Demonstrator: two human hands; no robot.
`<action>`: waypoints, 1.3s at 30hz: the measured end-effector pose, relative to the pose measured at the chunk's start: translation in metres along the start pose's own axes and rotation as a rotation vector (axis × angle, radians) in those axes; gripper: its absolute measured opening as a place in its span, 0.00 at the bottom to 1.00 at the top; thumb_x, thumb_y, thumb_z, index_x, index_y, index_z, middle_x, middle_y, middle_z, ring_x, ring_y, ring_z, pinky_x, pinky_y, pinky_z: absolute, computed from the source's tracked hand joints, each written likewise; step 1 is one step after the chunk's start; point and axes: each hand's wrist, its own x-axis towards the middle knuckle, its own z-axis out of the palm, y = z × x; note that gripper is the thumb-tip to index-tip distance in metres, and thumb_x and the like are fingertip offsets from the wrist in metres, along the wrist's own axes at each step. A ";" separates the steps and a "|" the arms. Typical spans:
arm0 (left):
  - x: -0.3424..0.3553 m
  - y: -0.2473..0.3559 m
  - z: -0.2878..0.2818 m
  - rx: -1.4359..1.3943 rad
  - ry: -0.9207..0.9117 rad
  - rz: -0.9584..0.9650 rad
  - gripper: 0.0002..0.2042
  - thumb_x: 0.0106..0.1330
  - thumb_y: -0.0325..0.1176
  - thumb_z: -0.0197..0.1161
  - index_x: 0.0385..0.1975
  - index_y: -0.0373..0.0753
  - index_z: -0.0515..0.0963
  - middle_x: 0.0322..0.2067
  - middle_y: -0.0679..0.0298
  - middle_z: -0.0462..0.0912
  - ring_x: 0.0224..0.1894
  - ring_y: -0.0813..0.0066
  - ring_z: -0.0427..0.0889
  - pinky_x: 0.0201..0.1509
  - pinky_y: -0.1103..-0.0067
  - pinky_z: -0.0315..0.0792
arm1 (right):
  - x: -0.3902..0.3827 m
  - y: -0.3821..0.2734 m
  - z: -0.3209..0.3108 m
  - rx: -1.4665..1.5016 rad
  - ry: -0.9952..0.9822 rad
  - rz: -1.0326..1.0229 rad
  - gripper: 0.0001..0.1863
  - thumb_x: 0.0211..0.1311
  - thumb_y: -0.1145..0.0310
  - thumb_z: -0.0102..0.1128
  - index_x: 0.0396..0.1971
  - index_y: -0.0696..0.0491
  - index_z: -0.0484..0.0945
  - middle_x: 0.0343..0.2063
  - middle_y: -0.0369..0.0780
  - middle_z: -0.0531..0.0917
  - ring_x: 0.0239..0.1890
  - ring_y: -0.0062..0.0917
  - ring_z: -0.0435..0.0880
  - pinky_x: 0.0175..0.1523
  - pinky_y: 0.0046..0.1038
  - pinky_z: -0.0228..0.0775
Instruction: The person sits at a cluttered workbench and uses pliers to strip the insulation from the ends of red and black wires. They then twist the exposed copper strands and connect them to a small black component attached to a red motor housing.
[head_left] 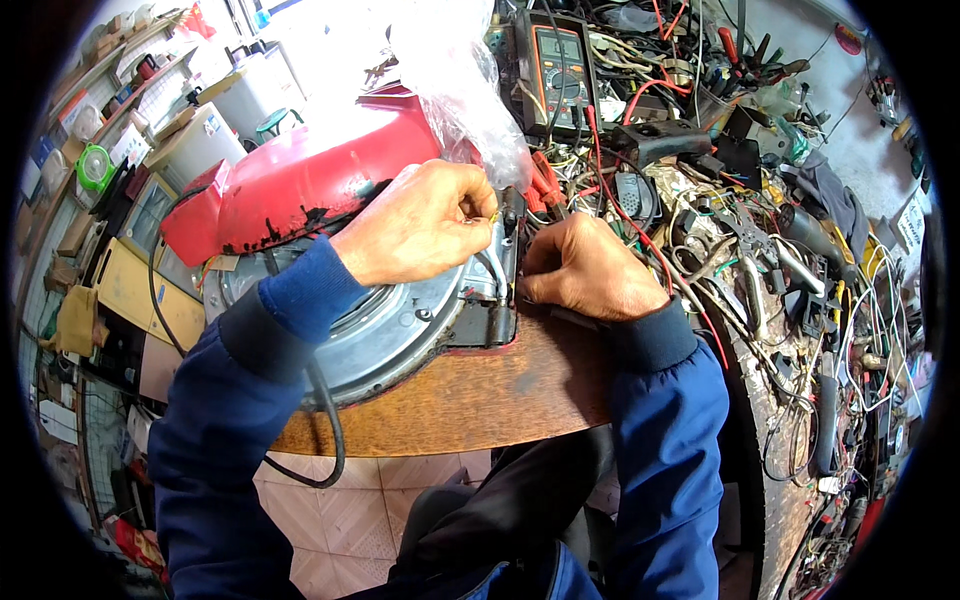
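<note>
A round grey metal appliance base (400, 345) with a black-edged corner lies on the wooden table (440, 408). Tilted up behind it is a red cover (320, 180) with chipped, dark patches along its lower rim. Over the base's right side, my left hand (420, 222) pinches its fingertips together near a pale bent wire (493, 275); what they hold is too small to make out. My right hand (595, 272) is closed beside the black corner piece (490, 325), its fingertips at that edge. Whatever lies between them is hidden.
A multimeter (562, 78) with an orange-edged face stands behind, near red-handled pliers (545, 182). Cables, tools and parts heap the right bench (765, 400). Clear plastic bag (480, 110) hangs behind the cover. A black cord (330, 430) loops below the table's front edge.
</note>
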 end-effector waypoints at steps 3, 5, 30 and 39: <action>0.001 0.007 -0.001 0.016 -0.010 0.002 0.03 0.66 0.25 0.62 0.35 0.32 0.77 0.23 0.72 0.73 0.26 0.86 0.73 0.29 0.81 0.69 | -0.002 -0.001 -0.003 -0.094 -0.048 -0.004 0.13 0.48 0.69 0.72 0.32 0.62 0.87 0.26 0.48 0.88 0.29 0.32 0.88 0.40 0.34 0.79; 0.000 0.007 -0.001 0.000 -0.017 0.000 0.03 0.66 0.25 0.62 0.36 0.32 0.77 0.22 0.72 0.73 0.26 0.86 0.74 0.29 0.81 0.69 | -0.002 -0.001 -0.003 -0.113 -0.069 0.009 0.15 0.47 0.68 0.72 0.33 0.62 0.87 0.26 0.49 0.88 0.30 0.36 0.88 0.42 0.35 0.79; 0.002 0.004 -0.001 -0.266 -0.075 -0.045 0.08 0.71 0.29 0.67 0.40 0.30 0.83 0.28 0.67 0.82 0.26 0.82 0.82 0.29 0.82 0.76 | 0.011 -0.007 -0.022 0.700 0.227 0.053 0.03 0.57 0.78 0.64 0.31 0.59 0.83 0.22 0.37 0.84 0.22 0.17 0.80 0.26 0.21 0.68; 0.002 0.003 -0.001 -0.221 -0.080 -0.055 0.09 0.75 0.31 0.62 0.40 0.30 0.80 0.28 0.66 0.82 0.26 0.81 0.81 0.30 0.81 0.76 | 0.015 0.013 0.012 1.196 0.161 0.041 0.16 0.66 0.79 0.63 0.53 0.63 0.80 0.36 0.41 0.87 0.32 0.23 0.86 0.37 0.25 0.82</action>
